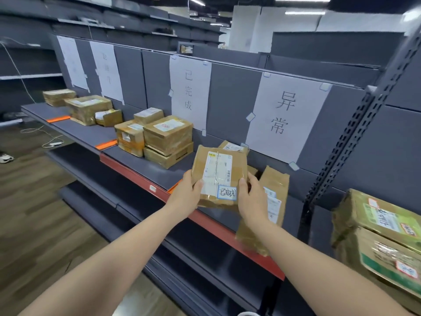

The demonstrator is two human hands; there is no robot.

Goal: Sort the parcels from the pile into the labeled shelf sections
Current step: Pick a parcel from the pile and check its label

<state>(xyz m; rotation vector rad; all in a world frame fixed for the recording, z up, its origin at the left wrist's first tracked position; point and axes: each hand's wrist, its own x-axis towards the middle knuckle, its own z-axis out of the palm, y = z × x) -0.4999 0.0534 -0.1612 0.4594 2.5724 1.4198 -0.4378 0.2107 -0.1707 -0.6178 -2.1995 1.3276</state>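
A long grey shelf (pixel 145 165) with a red front edge runs from nine o'clock toward five o'clock, backed by grey panels carrying paper signs. The largest sign (pixel 282 117), at one o'clock, reads 异常; the next sign (pixel 190 92), at twelve o'clock, reads 已完成. At four o'clock sits a big green-printed box (pixel 385 238), partly cut off by the frame edge. Below the 已完成 sign stands a stack of brown boxes (pixel 159 137), and further boxes (pixel 87 108) lie toward ten o'clock.

At the centre, a flat brown parcel (pixel 218 176) is held up over the shelf's front edge, tilted, label facing the camera, with a small handwritten sticker (pixel 227 192) at its lower right corner. The left hand (pixel 186 195) grips its left side, thumb curled onto the face, the other fingers hidden behind. The right hand (pixel 250 199) grips the right side likewise, thumb on the face beside the sticker. Just behind the right hand, a taped parcel (pixel 273 195) leans upright at three o'clock of the held one.
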